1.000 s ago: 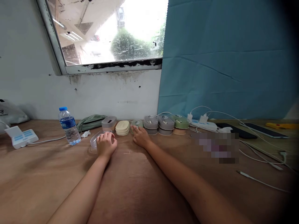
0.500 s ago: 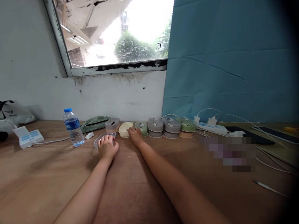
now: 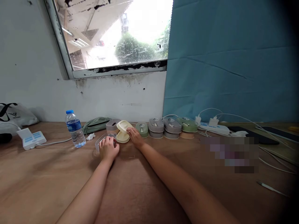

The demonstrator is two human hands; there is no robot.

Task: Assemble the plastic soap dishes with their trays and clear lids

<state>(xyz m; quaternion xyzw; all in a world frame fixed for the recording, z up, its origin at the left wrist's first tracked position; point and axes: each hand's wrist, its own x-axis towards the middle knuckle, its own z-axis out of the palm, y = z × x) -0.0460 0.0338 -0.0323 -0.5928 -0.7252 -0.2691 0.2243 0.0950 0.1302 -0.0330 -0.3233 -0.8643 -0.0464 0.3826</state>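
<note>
My right hand (image 3: 136, 137) grips the edge of a cream oval lid (image 3: 123, 125) and holds it tilted up. Below it, other cream lids (image 3: 122, 137) lie stacked on the table, partly covered by the raised one. To the left, my left hand (image 3: 108, 148) has its fingers curled over the side of a clear plastic container (image 3: 100, 140); part of the container is hidden behind the hand. A grey box with a peach lower part (image 3: 112, 125) stands behind the cream lids. Just right of my right hand sits a green lidded box (image 3: 142, 129).
Grey two-tier boxes (image 3: 156, 125) and a green-topped box (image 3: 188, 125) stand along the back. A water bottle (image 3: 75, 129), green pouch (image 3: 96, 125) and crumpled tissue (image 3: 91, 136) lie left. Power strips (image 3: 34, 140) with cables and dark flat devices are at both sides.
My right hand has lifted the top cream lid off its stack and tilted it up, uncovering the ones beneath. My left hand stays at the clear container. The view has shifted slightly.
</note>
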